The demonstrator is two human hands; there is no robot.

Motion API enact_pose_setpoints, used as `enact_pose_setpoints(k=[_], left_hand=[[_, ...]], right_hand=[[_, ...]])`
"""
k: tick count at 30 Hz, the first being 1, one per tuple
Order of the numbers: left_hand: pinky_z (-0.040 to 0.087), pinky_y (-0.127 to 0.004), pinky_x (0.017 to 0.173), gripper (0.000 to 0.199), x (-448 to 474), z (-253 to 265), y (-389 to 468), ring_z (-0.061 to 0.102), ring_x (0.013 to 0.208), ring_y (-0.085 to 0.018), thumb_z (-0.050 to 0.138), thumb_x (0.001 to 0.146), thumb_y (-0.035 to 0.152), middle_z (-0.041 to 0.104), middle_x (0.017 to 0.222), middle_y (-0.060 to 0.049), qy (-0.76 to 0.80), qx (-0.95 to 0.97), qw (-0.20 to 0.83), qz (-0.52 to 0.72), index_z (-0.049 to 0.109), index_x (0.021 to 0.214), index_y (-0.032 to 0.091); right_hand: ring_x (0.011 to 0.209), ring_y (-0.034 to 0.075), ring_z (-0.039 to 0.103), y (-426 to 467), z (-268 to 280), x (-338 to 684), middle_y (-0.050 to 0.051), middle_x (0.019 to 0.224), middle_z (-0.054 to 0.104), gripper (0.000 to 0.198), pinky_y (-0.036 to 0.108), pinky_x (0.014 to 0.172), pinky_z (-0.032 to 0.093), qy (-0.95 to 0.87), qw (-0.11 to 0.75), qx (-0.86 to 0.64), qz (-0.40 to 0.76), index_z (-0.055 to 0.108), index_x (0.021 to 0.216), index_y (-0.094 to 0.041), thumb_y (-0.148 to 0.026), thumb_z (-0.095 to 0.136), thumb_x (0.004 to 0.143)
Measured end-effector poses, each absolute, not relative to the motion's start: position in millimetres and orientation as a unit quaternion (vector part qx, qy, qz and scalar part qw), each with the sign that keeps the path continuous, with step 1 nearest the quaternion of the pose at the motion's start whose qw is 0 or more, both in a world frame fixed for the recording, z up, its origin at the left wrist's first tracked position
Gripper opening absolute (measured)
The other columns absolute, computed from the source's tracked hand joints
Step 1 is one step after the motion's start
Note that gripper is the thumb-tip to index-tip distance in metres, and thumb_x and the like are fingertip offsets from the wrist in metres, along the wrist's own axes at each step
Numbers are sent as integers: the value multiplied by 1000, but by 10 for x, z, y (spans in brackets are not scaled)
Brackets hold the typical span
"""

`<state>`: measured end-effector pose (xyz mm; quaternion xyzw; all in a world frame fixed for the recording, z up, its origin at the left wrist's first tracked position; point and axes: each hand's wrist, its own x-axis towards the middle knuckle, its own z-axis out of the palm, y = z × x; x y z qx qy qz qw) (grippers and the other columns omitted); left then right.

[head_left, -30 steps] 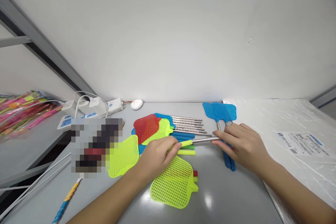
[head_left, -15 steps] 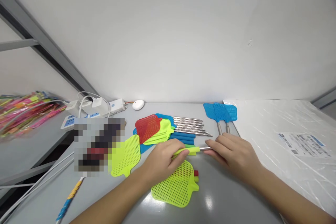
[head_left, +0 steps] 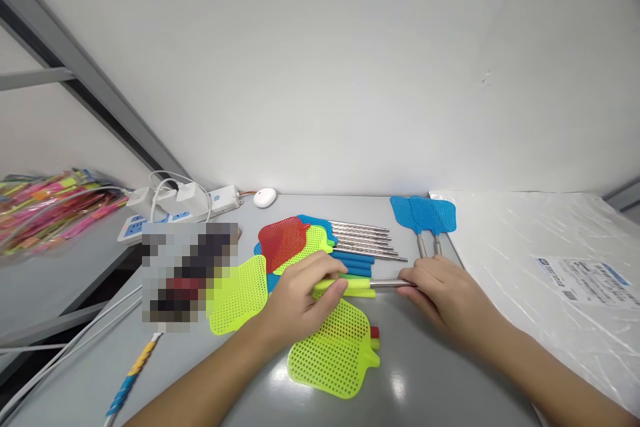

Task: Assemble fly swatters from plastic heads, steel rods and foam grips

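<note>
left hand (head_left: 295, 297): fingers clamped on yellow-green handle sleeve (head_left: 345, 285) | right hand (head_left: 443, 293): fingers pinching steel rod (head_left: 393, 283) at sleeve's 3 o'clock end | both low over bench (head_left: 440, 373), centre | judged light, stiff, rod slippery; grip sleeve, not bare metal

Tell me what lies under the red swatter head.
The red swatter head lies on a yellow-green swatter head and a blue swatter head, whose edges show around it. How many more heads lie beneath is hidden.
</note>
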<state>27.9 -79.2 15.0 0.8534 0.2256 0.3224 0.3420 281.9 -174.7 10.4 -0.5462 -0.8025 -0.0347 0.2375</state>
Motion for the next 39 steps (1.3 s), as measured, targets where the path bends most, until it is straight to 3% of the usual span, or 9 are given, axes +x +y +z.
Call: enact_pose_setpoints(k=[3,6,13,23,31,33,35,39], left_hand=[[47,-36,83,32,288,176,-785,58,93,-20,41,97,41,62,101,-9,222,765,486,360,59,110,20],[48,-40,86,49,293,196,-716,59,95,-22,27,96,54,61,107,-12,214,653,606,400,58,109,19],[48,-38,79,68,342,222,-654,56,83,-20,11,92,65,59,95,-11,212,545,705,402,57,102,16],[46,-35,74,83,448,191,-791,50,74,-18,-3,85,73,53,83,-7,266,528,703,396,57,96,16],[46,-33,70,82,413,172,-852,49,69,-16,-3,87,72,50,78,-4,231,508,719,414,58,95,17],[46,-32,69,76,389,204,-847,49,69,-15,3,89,70,51,79,-4,233,520,713,409,57,95,18],[45,-31,69,58,358,259,-839,50,71,-15,21,94,64,52,82,-3,258,575,680,375,57,96,18],[40,-29,67,30,301,345,-834,53,76,-16,44,95,46,57,85,-2,302,774,485,272,58,95,20]], right_hand=[[63,15,48,-1771,94,2759,2,72,59,27,28,60,35,-795,228,-562,-5,59,87,-19,-34,40,100],[62,15,49,-1790,94,2708,2,72,59,29,28,57,34,-795,222,-565,-8,59,87,-20,-34,38,100],[58,15,51,-1831,49,2598,0,70,60,25,28,54,30,-813,212,-541,-31,58,91,-19,-32,38,100],[51,14,49,-1855,97,2456,-1,64,57,20,30,50,23,-833,207,-509,-67,56,92,-19,-27,40,100],[50,14,50,-1798,109,2314,-1,63,56,19,30,50,23,-844,210,-488,-70,55,92,-17,-23,39,99],[50,14,49,-1786,119,2312,-1,63,56,21,30,49,24,-848,209,-484,-56,56,91,-17,-23,37,100],[51,13,49,-1760,142,2328,-2,63,56,23,29,49,25,-849,206,-485,-40,56,88,-18,-25,38,100],[56,13,49,-1635,241,2361,-1,64,55,24,28,52,27,-844,198,-493,-69,58,84,-20,-29,42,100]])
